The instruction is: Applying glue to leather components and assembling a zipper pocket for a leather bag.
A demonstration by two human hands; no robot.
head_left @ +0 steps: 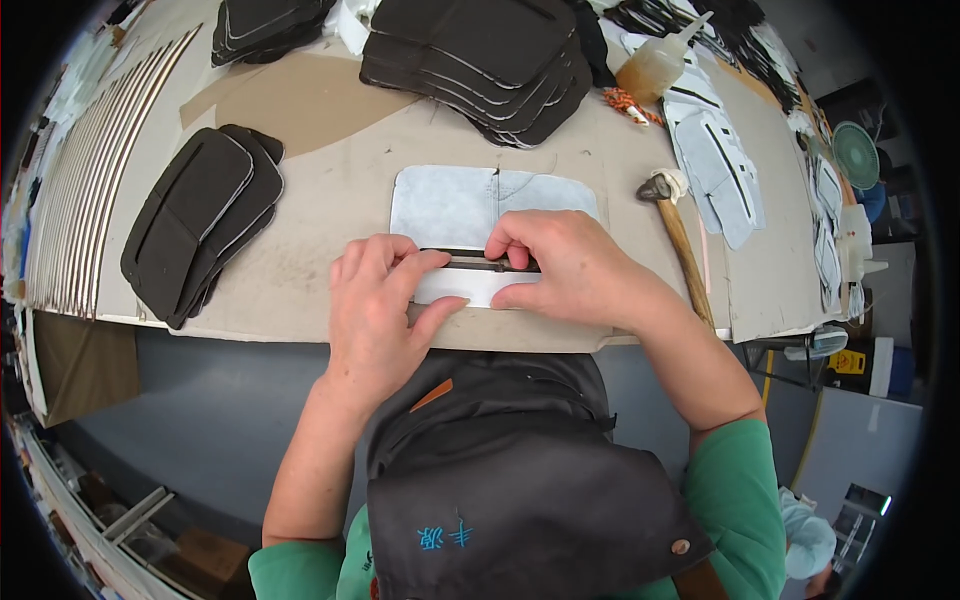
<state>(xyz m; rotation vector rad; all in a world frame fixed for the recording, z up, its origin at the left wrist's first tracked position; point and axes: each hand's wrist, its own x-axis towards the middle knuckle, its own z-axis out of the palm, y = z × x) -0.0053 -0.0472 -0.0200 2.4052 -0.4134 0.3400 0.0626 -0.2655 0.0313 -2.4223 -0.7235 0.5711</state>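
A panel point(440, 205), pale grey-white side up, lies near the table's front edge. Across its lower part runs a dark zipper strip point(470, 262), with a white band point(452, 288) below it. My left hand point(378, 290) grips the panel's left end, index fingertip on the dark strip and thumb at the band's lower edge. At the right end my right hand point(565, 265) grips it too, its fingers curled onto the strip and its thumb on the band. My fingers hide both ends of the strip. A loose thread point(530, 192) trails over the panel's top.
Dark panels are stacked at left point(200, 220) and at the back point(480, 60). A hammer point(683, 245) lies right of my right hand. Beyond it are pale panels point(715, 165) and a glue bottle point(655, 68). Long metallic strips point(110, 170) line the left side.
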